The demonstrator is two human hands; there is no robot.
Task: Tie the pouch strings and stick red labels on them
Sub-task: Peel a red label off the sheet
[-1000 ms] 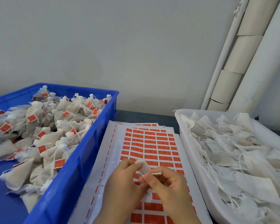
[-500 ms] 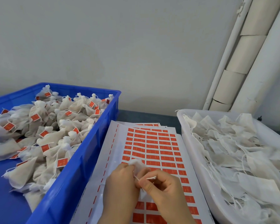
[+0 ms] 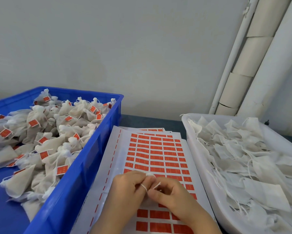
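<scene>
My left hand (image 3: 126, 191) and my right hand (image 3: 172, 196) meet low in the middle, over a sheet of red labels (image 3: 157, 154). Between them is a small white pouch (image 3: 149, 174); only its bunched top shows above my fingers. Both hands pinch its white string (image 3: 146, 187), which loops between the fingertips. The pouch body is hidden behind my hands.
A blue crate (image 3: 91, 149) at left holds several tied pouches with red labels. A white tray (image 3: 202, 169) at right holds several flat untied pouches with loose strings. Pale pipes (image 3: 253, 53) run up the wall at the back right.
My hands have drawn closer and pulled the string taut into a loop. The pouch top, earlier spread flat above my fingers, is now bunched small.
</scene>
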